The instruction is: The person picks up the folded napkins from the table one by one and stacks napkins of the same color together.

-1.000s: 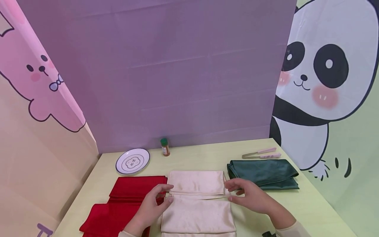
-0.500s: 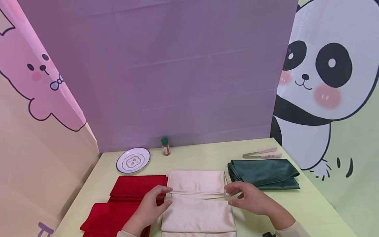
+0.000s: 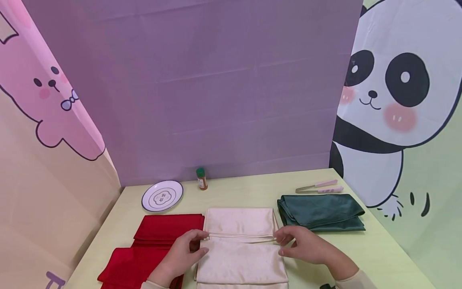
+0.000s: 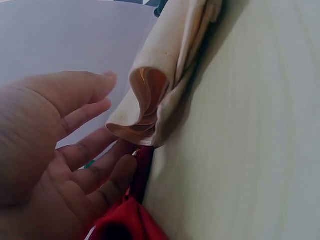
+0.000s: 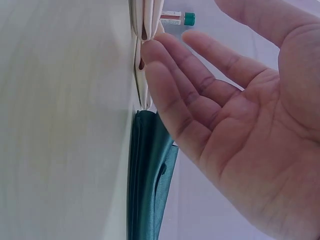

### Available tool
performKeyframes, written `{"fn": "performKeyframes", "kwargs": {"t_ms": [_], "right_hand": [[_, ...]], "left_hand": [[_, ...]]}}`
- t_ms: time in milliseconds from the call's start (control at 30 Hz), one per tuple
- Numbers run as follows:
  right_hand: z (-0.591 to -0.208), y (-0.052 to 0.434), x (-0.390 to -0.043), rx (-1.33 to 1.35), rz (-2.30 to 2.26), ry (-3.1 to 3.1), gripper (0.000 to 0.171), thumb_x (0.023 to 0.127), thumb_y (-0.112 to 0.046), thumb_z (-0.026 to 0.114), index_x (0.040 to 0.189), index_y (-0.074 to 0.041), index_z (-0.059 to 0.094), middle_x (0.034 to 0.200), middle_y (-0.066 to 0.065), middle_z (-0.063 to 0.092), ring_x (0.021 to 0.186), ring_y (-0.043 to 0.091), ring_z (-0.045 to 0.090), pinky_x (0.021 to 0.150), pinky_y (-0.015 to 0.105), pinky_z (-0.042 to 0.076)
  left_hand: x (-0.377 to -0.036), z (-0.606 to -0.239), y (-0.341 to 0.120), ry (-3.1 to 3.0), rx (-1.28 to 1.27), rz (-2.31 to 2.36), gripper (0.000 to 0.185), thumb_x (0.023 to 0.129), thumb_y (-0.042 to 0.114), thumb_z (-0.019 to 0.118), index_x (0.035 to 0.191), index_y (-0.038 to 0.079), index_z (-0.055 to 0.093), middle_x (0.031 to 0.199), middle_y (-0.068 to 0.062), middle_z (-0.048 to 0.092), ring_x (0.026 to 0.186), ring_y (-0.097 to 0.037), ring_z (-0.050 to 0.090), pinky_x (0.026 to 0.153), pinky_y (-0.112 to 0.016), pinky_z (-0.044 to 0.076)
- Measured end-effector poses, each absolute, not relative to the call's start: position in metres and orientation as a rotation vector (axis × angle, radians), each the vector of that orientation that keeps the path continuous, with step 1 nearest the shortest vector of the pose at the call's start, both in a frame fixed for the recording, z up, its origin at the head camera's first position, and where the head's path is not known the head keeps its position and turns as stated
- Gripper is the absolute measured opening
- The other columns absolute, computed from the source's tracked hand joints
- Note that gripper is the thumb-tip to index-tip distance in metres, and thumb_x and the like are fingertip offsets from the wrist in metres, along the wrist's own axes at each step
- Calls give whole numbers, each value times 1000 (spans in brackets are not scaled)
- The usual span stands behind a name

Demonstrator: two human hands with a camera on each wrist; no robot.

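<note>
A cream satin cloth (image 3: 242, 263) lies folded in two bands at the front middle of the table, its layered side edge (image 4: 152, 92) looping in the left wrist view. My left hand (image 3: 182, 255) is beside its left edge, fingers loosely bent. Thumb and fingers stand apart in the left wrist view, with no cloth between them. At the opposite edge, my right hand (image 3: 304, 245) has its fingers relaxed and apart. Its fingertips are close to the cloth's side (image 5: 146, 22); whether they touch cannot be told. A red cloth (image 3: 167, 228) lies folded, partly behind my left hand.
A folded dark green cloth (image 3: 321, 212) lies right of the cream one, with metal tongs (image 3: 319, 188) with pink handles behind it. At the back left are a white plate (image 3: 162, 196) with a dark rim and a small green-capped bottle (image 3: 201, 179). A purple backdrop (image 3: 231, 92) rises behind the table.
Both hands have shifted slightly toward the table's front along the sides of the cream cloth. The cloths, plate, bottle and tongs keep their places.
</note>
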State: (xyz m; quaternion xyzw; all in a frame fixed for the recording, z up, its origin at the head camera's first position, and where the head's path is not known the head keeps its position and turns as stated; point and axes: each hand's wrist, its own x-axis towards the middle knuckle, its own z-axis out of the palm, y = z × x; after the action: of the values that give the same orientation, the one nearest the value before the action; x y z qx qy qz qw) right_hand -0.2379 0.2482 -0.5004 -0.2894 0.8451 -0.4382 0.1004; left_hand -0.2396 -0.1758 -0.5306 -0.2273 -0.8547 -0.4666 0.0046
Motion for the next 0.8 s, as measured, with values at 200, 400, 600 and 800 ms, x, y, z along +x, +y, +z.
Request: {"fn": "performKeyframes", "kwargs": {"t_ms": [200,400,600,800], "right_hand": [[-499,248,-236,-848,-1304,2468,35,95,-18,80,124,-2,68,113,9,68,100,29,68,79,32,59],[-502,248,-238,-840,-1268,2473,34,95,-18,79,123,-3,68,111,7,69,99,25,68,78,32,58],[-504,249,-239,-830,-1249,2477,35,95,-18,79,125,-4,69,111,7,69,100,27,67,77,30,58],[-504,248,-239,-821,-1229,2481,36,94,-20,80,125,-4,69,110,6,69,99,27,67,77,30,57]], "left_hand": [[-241,-534,-178,-2707,-718,-1410,35,93,13,82,125,14,69,121,-3,69,101,-20,66,84,-28,57],[-241,-535,-180,-2749,-719,-1384,37,91,8,82,125,13,70,112,0,67,92,-16,61,78,-27,56],[-239,-531,-179,-2792,-704,-1412,38,88,6,84,122,12,70,111,0,67,92,-18,60,78,-27,56],[-236,-529,-177,-2855,-668,-1399,35,85,8,87,117,14,74,110,-1,66,93,-21,57,78,-27,54]]}}
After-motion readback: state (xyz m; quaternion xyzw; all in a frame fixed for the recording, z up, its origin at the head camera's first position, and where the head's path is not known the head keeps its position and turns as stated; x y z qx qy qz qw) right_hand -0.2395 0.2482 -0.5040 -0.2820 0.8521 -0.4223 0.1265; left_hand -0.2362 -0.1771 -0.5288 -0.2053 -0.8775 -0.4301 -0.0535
